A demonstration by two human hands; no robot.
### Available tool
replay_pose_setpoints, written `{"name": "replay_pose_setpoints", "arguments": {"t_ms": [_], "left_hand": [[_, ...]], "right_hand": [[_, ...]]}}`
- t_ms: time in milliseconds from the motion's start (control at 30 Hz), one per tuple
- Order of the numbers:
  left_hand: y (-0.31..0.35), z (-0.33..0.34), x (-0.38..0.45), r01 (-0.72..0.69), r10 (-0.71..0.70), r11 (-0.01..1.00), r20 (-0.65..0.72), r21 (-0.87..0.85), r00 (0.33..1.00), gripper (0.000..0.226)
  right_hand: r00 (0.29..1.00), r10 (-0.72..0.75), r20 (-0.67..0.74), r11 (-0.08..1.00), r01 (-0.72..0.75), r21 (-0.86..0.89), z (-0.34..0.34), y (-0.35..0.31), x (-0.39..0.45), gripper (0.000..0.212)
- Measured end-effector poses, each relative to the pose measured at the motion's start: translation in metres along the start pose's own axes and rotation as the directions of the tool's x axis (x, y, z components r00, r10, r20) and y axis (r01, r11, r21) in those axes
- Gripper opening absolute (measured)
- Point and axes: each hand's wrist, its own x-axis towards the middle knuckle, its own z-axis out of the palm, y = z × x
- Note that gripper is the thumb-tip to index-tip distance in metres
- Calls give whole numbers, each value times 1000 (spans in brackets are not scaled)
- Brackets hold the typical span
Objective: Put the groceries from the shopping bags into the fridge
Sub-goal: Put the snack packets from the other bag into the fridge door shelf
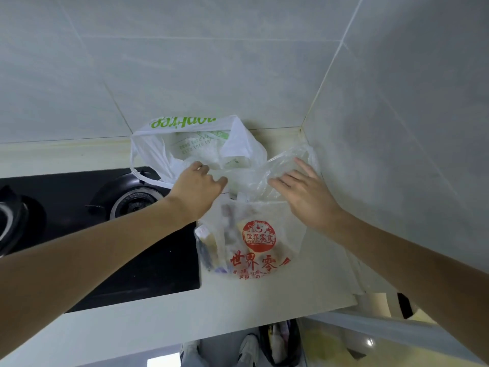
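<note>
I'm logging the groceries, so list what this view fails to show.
- Contents of the red-print bag: blurred behind the translucent plastic, head view.
- Contents of the green-print bag: hidden by its folds.
- Left hand fingertips: buried in plastic.
- Fridge: out of frame.
- Left burner: cut by the edge.

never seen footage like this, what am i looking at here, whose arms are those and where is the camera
There is one picture, taken by a wide-angle camera worn on a person's head, looking down at their own bare arms. No machine is involved.

They stand at a pale kitchen counter in a tiled corner. A black gas hob is sunk into it on the left.

Two plastic shopping bags sit on the counter: a white bag with green lettering at the back, and in front of it a see-through bag with a red logo, with packaged groceries dimly visible inside.

The left hand grips the near bag's top edge. The right hand is open with fingers spread on the plastic, seemingly pulling the bag open. No grocery is held.
</note>
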Motion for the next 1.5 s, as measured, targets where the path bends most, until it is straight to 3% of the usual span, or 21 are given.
{"name": "replay_pose_setpoints", "arguments": {"t_ms": [133, 233, 333, 433, 467, 533, 633, 733, 800, 867, 1000, 1067, 1167, 1267, 1367, 1433, 1500], "left_hand": [[0, 8, -4, 28, -29, 999, 52, 28, 998, 29], [5, 12, 1, -4, 5, 999, -16, 46, 1000, 25], [4, 13, -2, -172, 181, 981, -109, 86, 977, 15], [-6, 18, -14, -349, 364, 931, -199, 106, 910, 20], [-9, 20, -19, -361, 373, 928, -210, 94, 904, 23], [-11, 22, -30, -334, 334, 942, -139, 26, 932, 26], [-4, 14, -42, -290, 297, 953, 90, -84, 951, 23], [3, 12, -51, -284, 294, 955, 123, -90, 948, 22], [5, 20, -56, -315, 327, 938, 77, -142, 942, 32], [7, 31, -62, -396, 390, 899, -71, -187, 918, 49], [8, 43, -65, -482, 454, 869, -206, -111, 867, 80], [6, 45, -66, -459, 435, 879, -173, -128, 883, 86], [3, 53, -66, -384, 380, 905, -62, -181, 923, 96], [5, 63, -61, -325, 337, 926, 37, -193, 941, 109], [8, 70, -54, -258, 280, 948, 98, -188, 955, 122], [9, 75, -48, -203, 228, 962, 128, -183, 965, 127], [10, 79, -42, -148, 176, 973, 157, -179, 972, 132]], "right_hand": [[995, -80, 64, 997, 79, 16, 6, 8, -8, 52], [985, -152, 86, 988, 149, 41, 13, 11, -9, 21], [971, -211, 117, 970, 192, 151, 13, 10, -11, 34], [960, -247, 133, 925, 193, 326, 6, 6, -15, 29], [969, -225, 97, 926, 182, 332, 6, 5, -15, 43], [980, -195, 28, 954, 183, 238, 9, 3, -17, 54], [965, -261, -29, 963, 262, 59, 17, 1, -19, 27], [922, -382, 57, 923, 383, -10, 20, 10, -25, 47], [883, -457, 105, 889, 457, 24, 22, 18, -32, 60], [837, -506, 210, 859, 512, 29, 27, 20, -39, 67], [780, -543, 312, 837, 531, 130, 41, 10, -54, 89], [815, -489, 311, 872, 459, 168, 50, 4, -59, 82], [921, -363, 141, 928, 344, 145, 65, 0, -61, 37], [964, -243, 106, 964, 227, 139, 60, 0, -49, 55], [971, -238, -23, 971, 239, 19, 57, 3, -38, 48], [970, -237, 49, 971, 238, -18, 59, 5, -36, 48], [964, -218, 152, 975, 221, -6, 68, 5, -38, 69]]}}
